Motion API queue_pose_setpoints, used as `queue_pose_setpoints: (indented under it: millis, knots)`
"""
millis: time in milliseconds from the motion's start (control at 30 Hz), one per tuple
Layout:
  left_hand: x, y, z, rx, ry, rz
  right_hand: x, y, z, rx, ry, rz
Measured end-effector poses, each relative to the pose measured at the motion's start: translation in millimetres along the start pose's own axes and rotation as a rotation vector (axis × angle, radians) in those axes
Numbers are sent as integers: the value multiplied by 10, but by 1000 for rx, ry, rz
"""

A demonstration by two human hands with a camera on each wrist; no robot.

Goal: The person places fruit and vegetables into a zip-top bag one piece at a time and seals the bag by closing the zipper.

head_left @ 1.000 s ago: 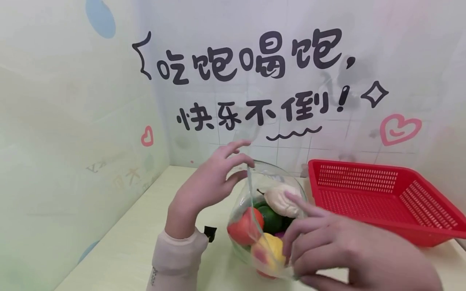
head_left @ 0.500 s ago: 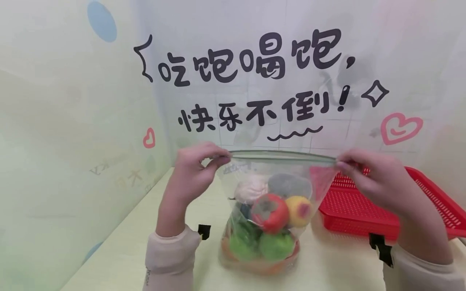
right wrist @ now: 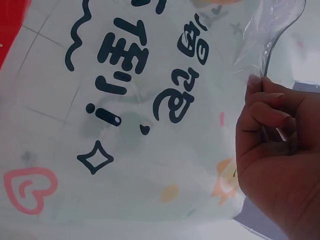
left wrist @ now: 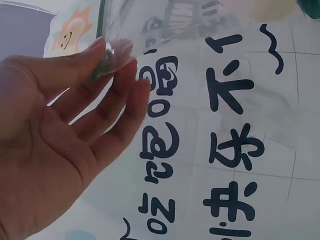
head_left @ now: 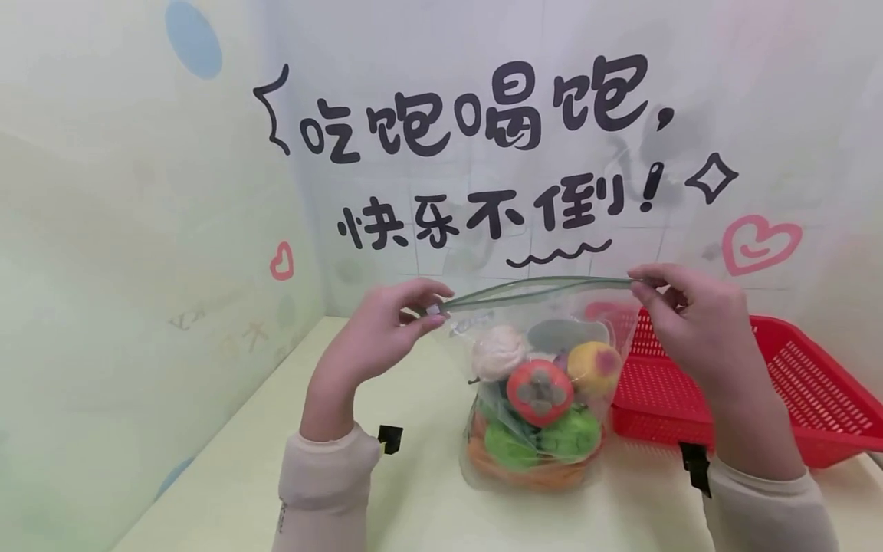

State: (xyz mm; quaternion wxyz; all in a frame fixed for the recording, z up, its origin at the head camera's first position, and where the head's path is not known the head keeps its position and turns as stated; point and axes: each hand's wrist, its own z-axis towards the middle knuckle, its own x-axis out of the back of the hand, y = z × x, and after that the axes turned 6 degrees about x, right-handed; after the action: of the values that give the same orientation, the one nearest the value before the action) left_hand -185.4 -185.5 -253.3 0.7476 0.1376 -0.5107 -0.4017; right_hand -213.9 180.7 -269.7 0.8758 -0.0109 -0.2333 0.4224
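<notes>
A clear zip bag [head_left: 455, 360] stands upright on the table, its green-edged mouth parted in the middle. Inside are a persimmon [head_left: 540, 392], a yellow fruit with a purple patch [head_left: 594, 368], a pale bulb-like piece [head_left: 500, 353], and green and orange produce lower down. My left hand [head_left: 375, 330] pinches the mouth's left corner, where a small white slider [head_left: 433, 310] shows. In the left wrist view the thumb and index finger of my left hand [left wrist: 65, 115] grip the film. My right hand [head_left: 704, 330] pinches the opposite corner, with its other fingers curled.
A red perforated basket [head_left: 821, 383] stands to the right, partly behind the bag and my right forearm. The pale tabletop [head_left: 248, 460] meets a printed wall [head_left: 386, 46] at the back and another at the left.
My right hand has come out from over the bag and taken the mouth's right corner. The bag has been pulled upright and its mouth stretched, then shifted slightly to the right.
</notes>
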Motion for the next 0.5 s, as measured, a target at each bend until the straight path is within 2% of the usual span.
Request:
queue_pose_setpoints:
  millis: [67,167,267,333,367,433,500]
  knots:
    - [43,-46,-17,85,-24,-40,7,-20,-5,-3,-26,1]
    - [79,-80,-23,198,-23,-55,17,-67,-11,5,-66,-11]
    - [67,-65,-28,250,-9,-34,45,-128,-30,-11,-149,-28]
    - [42,-23,-39,215,25,-13,77,-180,-51,-22,-212,-39]
    - [30,9,-51,177,42,-2,91,-214,-60,-24,-239,-45]
    - [11,72,-81,67,75,24,102,-303,-67,1,-259,-37]
    - [0,134,-120,-61,95,43,84,-425,-63,58,-236,-5]
